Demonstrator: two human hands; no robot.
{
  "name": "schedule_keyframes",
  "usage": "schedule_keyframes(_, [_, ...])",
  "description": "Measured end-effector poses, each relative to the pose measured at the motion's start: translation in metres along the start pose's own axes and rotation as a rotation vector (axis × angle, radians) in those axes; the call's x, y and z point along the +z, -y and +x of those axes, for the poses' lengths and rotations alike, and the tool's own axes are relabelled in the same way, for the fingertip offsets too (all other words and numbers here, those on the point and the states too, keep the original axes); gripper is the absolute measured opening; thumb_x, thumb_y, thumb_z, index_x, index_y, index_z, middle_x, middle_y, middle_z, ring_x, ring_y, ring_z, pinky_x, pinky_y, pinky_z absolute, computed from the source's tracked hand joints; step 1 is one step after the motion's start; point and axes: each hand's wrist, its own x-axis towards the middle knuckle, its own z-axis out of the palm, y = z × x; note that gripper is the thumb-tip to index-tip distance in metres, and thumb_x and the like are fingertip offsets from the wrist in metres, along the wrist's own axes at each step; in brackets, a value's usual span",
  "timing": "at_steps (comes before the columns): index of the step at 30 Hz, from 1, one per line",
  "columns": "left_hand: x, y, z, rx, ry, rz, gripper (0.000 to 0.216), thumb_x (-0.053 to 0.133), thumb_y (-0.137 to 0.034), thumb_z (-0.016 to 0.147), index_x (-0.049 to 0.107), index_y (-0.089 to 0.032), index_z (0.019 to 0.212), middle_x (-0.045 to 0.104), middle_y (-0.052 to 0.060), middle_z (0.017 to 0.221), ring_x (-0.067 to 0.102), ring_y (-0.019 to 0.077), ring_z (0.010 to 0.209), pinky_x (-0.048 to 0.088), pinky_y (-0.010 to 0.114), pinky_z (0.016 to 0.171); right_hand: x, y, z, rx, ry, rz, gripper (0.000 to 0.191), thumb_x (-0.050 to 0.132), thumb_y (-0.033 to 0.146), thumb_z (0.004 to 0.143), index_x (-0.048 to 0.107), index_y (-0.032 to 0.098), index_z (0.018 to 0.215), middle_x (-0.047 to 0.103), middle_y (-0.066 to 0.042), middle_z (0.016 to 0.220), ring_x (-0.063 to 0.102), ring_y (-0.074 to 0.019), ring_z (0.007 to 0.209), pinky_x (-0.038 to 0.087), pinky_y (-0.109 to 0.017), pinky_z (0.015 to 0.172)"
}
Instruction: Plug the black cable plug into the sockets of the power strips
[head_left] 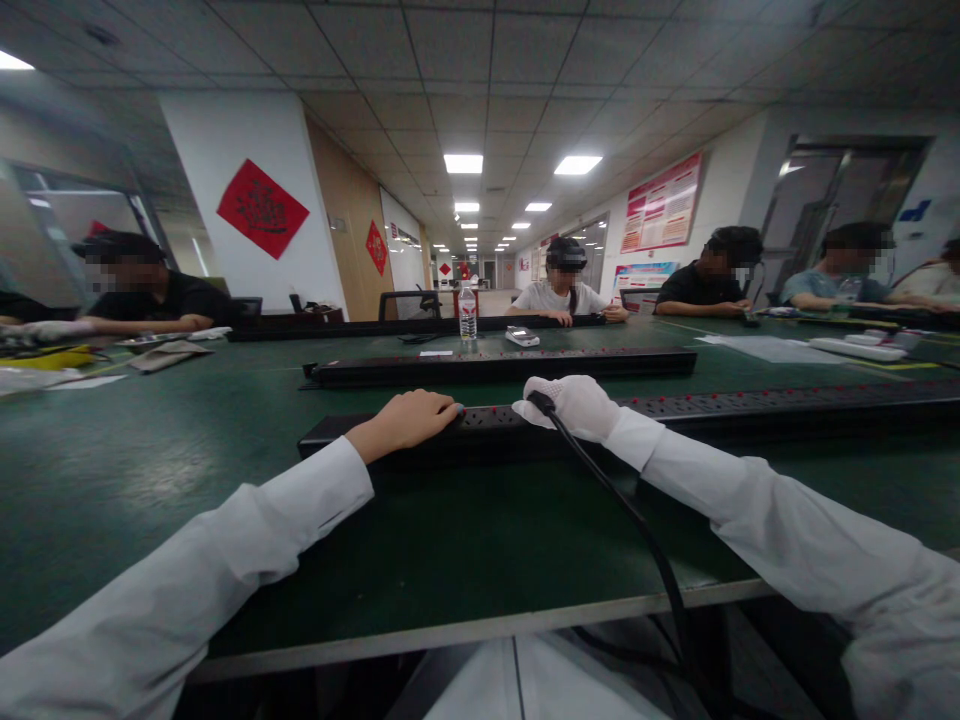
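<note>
A long black power strip (495,419) with rows of sockets and small red parts lies across the table in front of me. My bare left hand (409,418) is closed over its left part, fingertips pointing right along the top. In a white glove, my right hand (574,405) grips a black power plug (541,403) just above the strip's sockets. A thick black cable (637,515) runs from the plug down over the table's front edge. The glove hides the plug's front, so I cannot tell whether it sits in a socket.
A second black power strip (510,367) lies behind the first. Beyond it stand a water bottle (468,310) and a small grey-white device (523,337). Several people sit around the green table (225,480). White sheets (776,349) lie at the right, a brown pouch (169,354) at the left.
</note>
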Motion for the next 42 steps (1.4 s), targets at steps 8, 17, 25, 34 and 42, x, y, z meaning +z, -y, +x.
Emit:
schedule_keyframes(8, [-0.0021, -0.0022, -0.002, -0.007, 0.004, -0.011, 0.053, 0.02, -0.052, 0.086, 0.06, -0.024, 0.107, 0.063, 0.007, 0.106, 0.058, 0.0251, 0.095, 0.042, 0.035, 0.08, -0.0001, -0.0001, 0.0003, -0.001, 0.0, -0.005, 0.051, 0.026, 0.062, 0.082, 0.058, 0.024, 0.088, 0.062, -0.002, 0.061, 0.056, -0.0143, 0.058, 0.025, -0.022, 0.053])
schedule_keyframes(17, [-0.0009, -0.0011, -0.001, 0.008, 0.003, 0.022, 0.055, 0.018, -0.054, 0.086, 0.057, -0.024, 0.112, 0.062, 0.008, 0.107, 0.058, 0.0261, 0.095, 0.043, 0.036, 0.078, -0.0005, -0.0003, 0.0, 0.002, 0.007, 0.005, 0.052, 0.025, 0.063, 0.082, 0.058, 0.024, 0.089, 0.061, -0.002, 0.061, 0.054, -0.0137, 0.057, 0.025, -0.022, 0.052])
schedule_keyframes(25, [-0.0047, -0.0053, -0.0031, -0.026, 0.023, -0.011, 0.055, 0.02, -0.053, 0.086, 0.058, -0.022, 0.11, 0.063, 0.009, 0.105, 0.059, 0.0248, 0.091, 0.043, 0.034, 0.078, -0.0002, -0.0005, 0.0003, 0.006, 0.009, 0.007, 0.051, 0.027, 0.063, 0.081, 0.059, 0.023, 0.088, 0.063, -0.003, 0.063, 0.056, -0.0145, 0.059, 0.026, -0.022, 0.053])
schedule_keyframes(34, [-0.0034, -0.0049, -0.0026, -0.027, 0.014, 0.016, 0.053, 0.02, -0.052, 0.087, 0.057, -0.024, 0.113, 0.062, 0.008, 0.109, 0.058, 0.0253, 0.096, 0.043, 0.036, 0.081, 0.001, 0.0006, -0.0002, 0.012, -0.012, 0.001, 0.051, 0.027, 0.063, 0.081, 0.059, 0.024, 0.088, 0.063, -0.002, 0.062, 0.058, -0.0153, 0.061, 0.025, -0.022, 0.053])
schedule_keyframes(42, [-0.0021, -0.0031, -0.0006, -0.006, 0.026, 0.079, 0.047, 0.023, -0.045, 0.089, 0.051, -0.025, 0.12, 0.058, 0.009, 0.116, 0.056, 0.0268, 0.098, 0.043, 0.037, 0.08, 0.0008, 0.0004, 0.0, 0.012, 0.001, 0.002, 0.049, 0.029, 0.062, 0.081, 0.059, 0.024, 0.088, 0.062, -0.002, 0.062, 0.057, -0.0147, 0.06, 0.025, -0.022, 0.053])
